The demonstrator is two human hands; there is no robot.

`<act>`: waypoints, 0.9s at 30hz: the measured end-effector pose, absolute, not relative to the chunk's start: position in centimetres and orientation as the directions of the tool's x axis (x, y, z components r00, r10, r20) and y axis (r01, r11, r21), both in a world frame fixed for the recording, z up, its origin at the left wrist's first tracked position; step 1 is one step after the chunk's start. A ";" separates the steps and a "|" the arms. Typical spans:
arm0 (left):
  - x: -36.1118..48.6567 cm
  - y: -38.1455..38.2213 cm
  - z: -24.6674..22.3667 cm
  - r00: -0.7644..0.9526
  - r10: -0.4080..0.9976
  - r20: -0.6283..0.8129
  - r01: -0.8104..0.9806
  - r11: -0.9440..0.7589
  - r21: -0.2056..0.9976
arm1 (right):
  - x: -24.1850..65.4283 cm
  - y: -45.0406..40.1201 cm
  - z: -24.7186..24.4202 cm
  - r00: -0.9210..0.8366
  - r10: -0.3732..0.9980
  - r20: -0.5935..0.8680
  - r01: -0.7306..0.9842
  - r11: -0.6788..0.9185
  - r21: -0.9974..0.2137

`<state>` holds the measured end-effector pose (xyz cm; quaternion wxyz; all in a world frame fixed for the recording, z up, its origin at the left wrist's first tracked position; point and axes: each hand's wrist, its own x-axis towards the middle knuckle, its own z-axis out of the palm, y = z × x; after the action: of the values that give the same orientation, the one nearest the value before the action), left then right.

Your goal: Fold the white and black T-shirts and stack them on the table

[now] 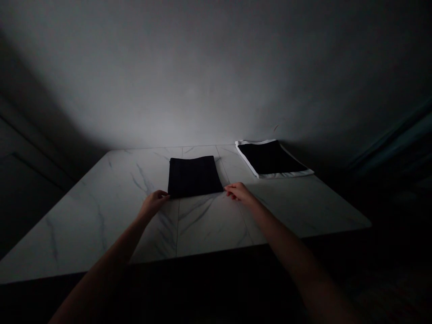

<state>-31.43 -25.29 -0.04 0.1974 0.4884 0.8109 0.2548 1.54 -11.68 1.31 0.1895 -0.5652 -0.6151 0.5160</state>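
Note:
A dark folded cloth (195,177) lies flat on the white marble-patterned table (205,225). At its near left corner, my left hand (154,201) has its fingers closed on the edge of the fabric. My right hand (239,191) pinches the near right corner between thumb and fingertips. Dim light hides whether the cloth is a garment or a plain piece of fabric.
To the right, near the wall (202,90), rests another folded dark cloth (270,157) on top of white fabric (286,174). Thin seams run across the tabletop. Its front edge drops into darkness, and deep shadow covers both sides.

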 end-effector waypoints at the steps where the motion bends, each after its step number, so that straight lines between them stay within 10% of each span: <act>1: -31.4 -25.0 -0.2 -0.457 0.887 -0.071 0.658 0.390 0.644 | 1.4 -11.5 1.4 -0.298 0.870 -0.394 0.460 -0.231 -0.857; 7: -31.1 -24.4 -0.9 -0.394 0.913 -0.102 0.539 0.320 0.780 | 0.3 -10.7 1.5 -0.344 0.828 -0.443 0.414 -0.290 -0.863; 19: -28.9 -25.4 0.3 -0.458 0.886 0.074 0.886 0.448 0.115 | 0.3 -9.3 0.0 -0.353 0.879 -0.320 0.729 0.044 -0.683; 27: -26.0 -22.7 0.5 -0.186 0.912 0.366 0.979 0.138 0.152 | -3.6 -10.3 0.0 -0.514 0.834 0.201 0.779 0.552 -0.298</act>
<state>-26.03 -22.67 0.51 -0.0929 0.6312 0.7487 0.1798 -3.60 -10.28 0.01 0.1620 -0.4657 -0.8659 0.0850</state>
